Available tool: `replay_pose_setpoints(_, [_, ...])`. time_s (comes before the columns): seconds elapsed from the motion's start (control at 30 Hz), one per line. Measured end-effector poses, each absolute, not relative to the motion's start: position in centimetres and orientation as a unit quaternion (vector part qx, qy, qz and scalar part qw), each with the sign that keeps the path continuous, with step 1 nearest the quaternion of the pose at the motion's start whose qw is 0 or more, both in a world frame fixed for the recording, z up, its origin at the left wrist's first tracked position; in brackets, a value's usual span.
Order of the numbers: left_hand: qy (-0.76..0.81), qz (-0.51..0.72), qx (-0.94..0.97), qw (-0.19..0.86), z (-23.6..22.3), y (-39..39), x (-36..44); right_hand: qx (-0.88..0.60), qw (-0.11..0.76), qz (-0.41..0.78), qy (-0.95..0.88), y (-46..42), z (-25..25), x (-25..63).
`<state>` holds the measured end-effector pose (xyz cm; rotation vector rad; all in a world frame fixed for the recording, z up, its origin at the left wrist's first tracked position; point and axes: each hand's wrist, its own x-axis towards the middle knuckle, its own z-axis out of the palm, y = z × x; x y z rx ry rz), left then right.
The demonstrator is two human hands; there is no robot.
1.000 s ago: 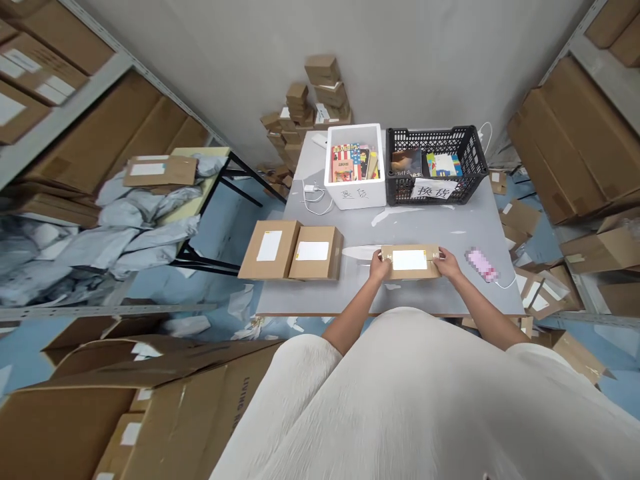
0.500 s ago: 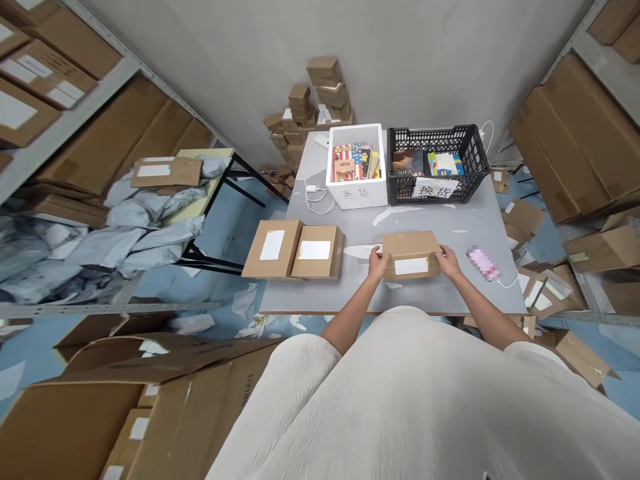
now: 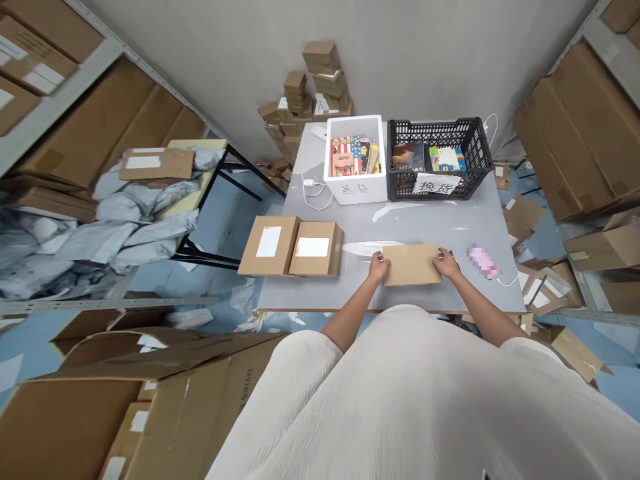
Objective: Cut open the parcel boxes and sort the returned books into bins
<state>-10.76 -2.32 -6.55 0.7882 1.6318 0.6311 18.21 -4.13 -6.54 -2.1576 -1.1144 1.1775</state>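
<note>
Cardboard box, oblong, a plain matte brown face upward, is held near the front edge of a flat grey table, the person's left hand and right hand each pinching one short end between thumb and fingers. To the person's left, two deeper cartons sit side by side, each bearing a white rectangular label. Beyond, I see a smooth white foam bin beside a black lattice-walled plastic crate, both holding colourful books.
</note>
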Motion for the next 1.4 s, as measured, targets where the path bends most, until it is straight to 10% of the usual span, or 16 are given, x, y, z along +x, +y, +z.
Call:
replay_pose_setpoints(1.03, [0.68,0.335,0.437,0.484,-6.7,0.1,-9.5,-0.747,0.425,0.374,-0.348,-2.5,-7.9,19.8])
replay_pose_setpoints(1.4, [0.515,0.266,0.753,0.31,-1.9,-1.0,-7.7,-0.752,0.435,0.338,-0.361,-2.5,-5.7,17.1])
